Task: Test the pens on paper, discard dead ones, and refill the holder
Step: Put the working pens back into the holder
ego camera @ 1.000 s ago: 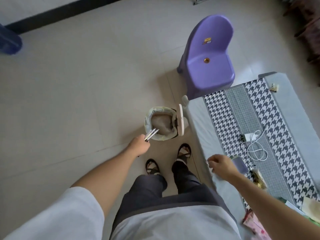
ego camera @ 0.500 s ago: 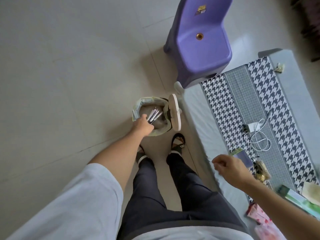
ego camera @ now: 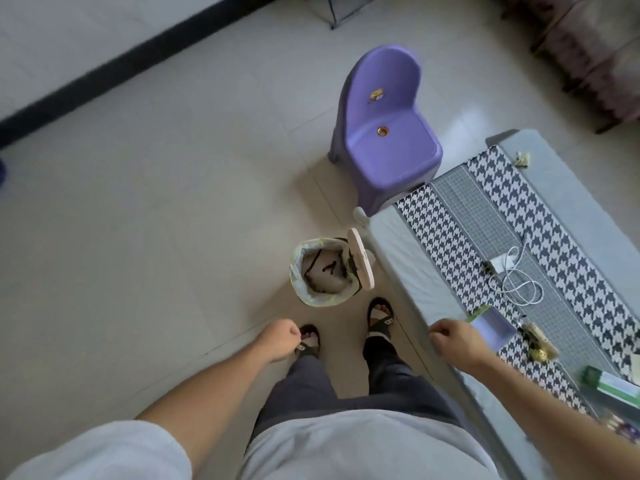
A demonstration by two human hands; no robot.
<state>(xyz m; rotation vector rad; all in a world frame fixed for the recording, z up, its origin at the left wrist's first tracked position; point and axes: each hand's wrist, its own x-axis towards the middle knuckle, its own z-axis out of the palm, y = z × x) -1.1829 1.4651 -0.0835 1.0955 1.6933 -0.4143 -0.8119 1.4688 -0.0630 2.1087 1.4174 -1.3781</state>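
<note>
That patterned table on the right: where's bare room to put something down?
The table's plain grey strip by the bin is bare, as is the far patterned end beside the purple chair. It is crowded from the white charger cable toward the right hand.

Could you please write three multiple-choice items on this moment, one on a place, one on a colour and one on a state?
1. Where does the bin stand?
A. On the floor beside the low table's corner
B. On the chair seat
C. On the table runner

2. What colour is the small chair?
A. Green
B. Red
C. Purple

3. How is the bin's lid?
A. Shut flat over the bin
B. Raised on edge, bin open
C. Lying on the floor apart

Answers:
1 A: the bin sits on the tiles right by the table corner, ahead of the person's feet.
2 C: seat and back are purple.
3 B: the lid stands upright at the bin's table side, and dark pens show on the liner inside.
</note>
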